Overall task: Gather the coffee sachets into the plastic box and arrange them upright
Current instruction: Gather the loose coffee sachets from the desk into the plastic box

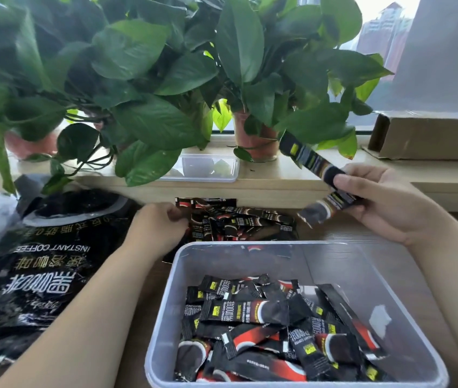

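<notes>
With loose sachets [264, 326] lying flat in the box [166, 289], the right hand [384, 203] beyond it pinches two sticks [314, 161] by their ends, and the left hand [160, 222] curls onto the pile [239, 219], grip unclear; they look light, limp and slick, best pinched mid-length.

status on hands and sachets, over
Right hand holds two sachets. Left hand at the loose pile. Box part filled, all lying flat. Nothing blocking.
</notes>
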Demonstrator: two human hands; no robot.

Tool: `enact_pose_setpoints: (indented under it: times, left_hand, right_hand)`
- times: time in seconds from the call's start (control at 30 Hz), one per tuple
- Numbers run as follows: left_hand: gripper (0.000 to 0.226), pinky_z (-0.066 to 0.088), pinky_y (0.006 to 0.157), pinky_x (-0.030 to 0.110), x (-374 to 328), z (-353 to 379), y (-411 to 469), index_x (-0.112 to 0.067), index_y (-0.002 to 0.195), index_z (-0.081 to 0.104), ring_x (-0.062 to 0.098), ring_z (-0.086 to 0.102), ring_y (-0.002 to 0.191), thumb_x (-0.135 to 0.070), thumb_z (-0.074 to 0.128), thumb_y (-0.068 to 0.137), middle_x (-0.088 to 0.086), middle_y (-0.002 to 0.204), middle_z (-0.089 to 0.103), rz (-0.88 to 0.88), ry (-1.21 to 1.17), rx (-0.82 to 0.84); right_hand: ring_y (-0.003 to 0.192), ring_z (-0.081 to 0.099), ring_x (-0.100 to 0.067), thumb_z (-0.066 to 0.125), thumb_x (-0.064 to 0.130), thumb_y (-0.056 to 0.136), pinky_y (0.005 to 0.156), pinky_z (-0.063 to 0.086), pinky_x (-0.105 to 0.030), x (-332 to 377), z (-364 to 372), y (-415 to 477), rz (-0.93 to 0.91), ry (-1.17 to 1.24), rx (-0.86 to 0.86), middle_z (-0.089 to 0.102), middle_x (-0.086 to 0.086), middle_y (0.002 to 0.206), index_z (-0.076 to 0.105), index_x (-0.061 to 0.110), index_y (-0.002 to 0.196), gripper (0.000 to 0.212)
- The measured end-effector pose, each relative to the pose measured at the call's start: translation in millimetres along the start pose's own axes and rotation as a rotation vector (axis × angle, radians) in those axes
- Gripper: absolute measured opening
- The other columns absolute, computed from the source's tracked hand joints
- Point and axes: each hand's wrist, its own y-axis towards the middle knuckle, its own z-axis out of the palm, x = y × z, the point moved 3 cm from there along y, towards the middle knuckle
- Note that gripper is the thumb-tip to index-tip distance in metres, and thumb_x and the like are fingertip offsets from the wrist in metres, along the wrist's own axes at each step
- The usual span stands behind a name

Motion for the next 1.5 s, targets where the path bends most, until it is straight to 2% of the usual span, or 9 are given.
enact_pose_setpoints:
  times: [0.2, 0.33, 0.53, 0.7, 0.8, 0.9, 1.0, 1.2, 1.5]
  left_hand:
    - [0.051, 0.051, 0.094, 0.038, 8.7, 6.2, 1.7, -0.039, 0.086, 0.073, 0.021, 0.064, 0.104, -0.076, 0.062, 0.052, -0.01, 0.104, 0.072, 0.01, 0.115, 0.095]
    - [0.039, 0.05, 0.09, 0.031, 4.8, 6.9, 2.3, -0.033, 0.092, 0.074, 0.02, 0.064, 0.104, -0.058, 0.079, 0.063, -0.007, 0.109, 0.069, 0.017, 0.097, 0.119]
    - [0.029, 0.052, 0.088, 0.034, 3.9, 11.0, 2.5, -0.022, 0.092, 0.071, 0.022, 0.069, 0.09, -0.022, 0.087, 0.069, -0.006, 0.083, 0.069, -0.004, -0.08, 0.113]
    - [0.036, 0.051, 0.086, 0.03, 1.0, 12.9, 1.5, -0.022, 0.093, 0.071, 0.014, 0.068, 0.091, -0.044, 0.086, 0.068, -0.009, 0.089, 0.071, 0.035, -0.068, 0.09]
    - [0.056, 0.049, 0.083, 0.026, -0.5, 9.4, -2.1, -0.022, 0.102, 0.072, 0.013, 0.065, 0.094, -0.049, 0.089, 0.056, -0.007, 0.095, 0.07, 0.045, 0.018, 0.143]
    - [0.051, 0.047, 0.077, 0.026, 0.6, 5.5, -2.3, -0.018, 0.106, 0.073, 0.018, 0.064, 0.092, -0.036, 0.088, 0.061, -0.001, 0.096, 0.07, 0.056, 0.088, 0.118]
    - [0.04, 0.04, 0.072, 0.024, -0.2, 3.8, -2.1, -0.017, 0.108, 0.073, 0.018, 0.059, 0.086, -0.022, 0.083, 0.07, 0.001, 0.092, 0.067, 0.066, 0.101, 0.044]
    - [0.031, 0.04, 0.074, 0.024, -4.6, 1.7, -5.3, -0.02, 0.097, 0.073, 0.019, 0.063, 0.091, -0.007, 0.078, 0.069, -0.006, 0.087, 0.066, 0.095, 0.029, -0.003]
    - [0.028, 0.043, 0.066, 0.015, -7.7, -5.4, -5.5, -0.027, 0.081, 0.072, 0.007, 0.066, 0.082, -0.003, 0.079, 0.069, -0.012, 0.08, 0.071, 0.148, -0.133, -0.067]
  right_hand:
    - [0.057, 0.055, -0.012, 0.092, 0.032, 0.063, 0.041, 0.042, -0.015, -1.1, 14.0, -11.3, 0.158, -0.27, 0.563, 0.062, -0.009, 0.074, 0.072, 0.005, 0.067, 0.034]
    - [0.059, 0.059, -0.011, 0.088, 0.034, 0.067, 0.051, 0.049, -0.019, 1.1, 24.2, -15.9, 0.181, -0.478, 0.675, 0.068, -0.01, 0.081, 0.078, 0.003, 0.086, 0.038]
    - [0.052, 0.043, -0.011, 0.081, 0.039, 0.073, 0.043, 0.035, -0.016, -4.1, 10.0, -1.1, 0.052, -0.502, 0.14, 0.071, -0.007, 0.076, 0.077, 0.005, 0.078, 0.035]
    - [0.054, 0.054, -0.012, 0.077, 0.019, 0.083, 0.056, 0.046, -0.024, -51.3, -18.2, 19.9, -0.031, -0.584, -0.314, 0.071, -0.004, 0.075, 0.076, 0.017, 0.073, 0.011]
    - [0.089, 0.068, -0.007, 0.08, 0.022, 0.081, 0.088, 0.054, -0.029, -75.6, -15.5, 25.0, -0.108, -0.869, -0.197, 0.075, 0.011, 0.097, 0.076, 0.034, 0.089, 0.015]
    - [0.122, 0.055, -0.004, 0.075, 0.029, 0.086, 0.108, 0.039, -0.024, -88.4, -8.3, 31.3, -0.087, -1.045, 0.001, 0.064, 0.008, 0.129, 0.07, 0.026, 0.12, 0.035]
    - [0.137, 0.042, -0.004, 0.067, 0.038, 0.091, 0.106, 0.02, -0.011, -94.4, -2.9, 34.6, 0.005, -1.146, 0.11, 0.052, 0.01, 0.145, 0.062, 0.03, 0.133, 0.042]
    - [0.091, 0.061, 0.014, 0.08, 0.027, 0.081, 0.083, 0.04, -0.003, -91.9, -13.4, 31.3, -0.06, -1.002, -0.063, 0.071, 0.025, 0.098, 0.08, 0.032, 0.094, 0.014]
    - [0.075, 0.068, -0.018, 0.085, 0.017, 0.075, 0.07, 0.048, -0.019, -90.0, -20.9, 27.7, -0.113, -0.799, -0.257, 0.077, 0.002, 0.078, 0.081, 0.024, 0.081, 0.01]
